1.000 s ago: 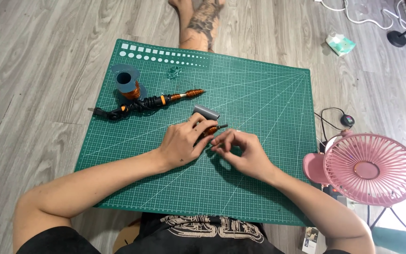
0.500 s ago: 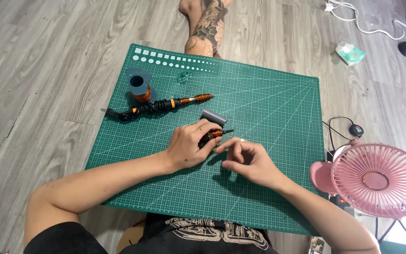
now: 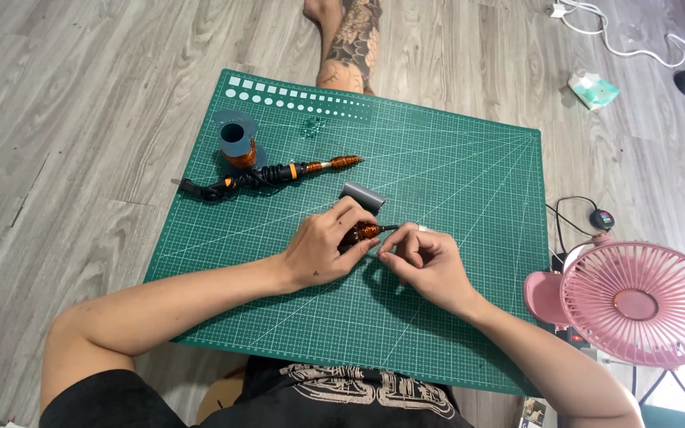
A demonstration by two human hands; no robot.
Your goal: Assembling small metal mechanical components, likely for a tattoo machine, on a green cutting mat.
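A grey wood-plank floor [image 3: 81, 119] carried everything, and on it lay a large green cutting mat [image 3: 453, 182] that filled the middle of the view. At about four o'clock from the mat's centre stood a pink fan [image 3: 636, 305], just off the mat's edge. At ten o'clock on the mat lay a long black-and-orange wire-wrapped tool [image 3: 267, 176], with a grey spool of copper wire [image 3: 236, 143] touching it just above. Near the mat's centre the left hand [image 3: 323, 250] was curled around a small copper-wound coil piece [image 3: 364, 232], its fingers closed on it. The right hand [image 3: 430, 265], at three o'clock from the left, had its fingers pinched narrow at the thin dark end sticking out of the coil. A short grey tube [image 3: 362, 196] lay at twelve o'clock, just beside the left fingers.
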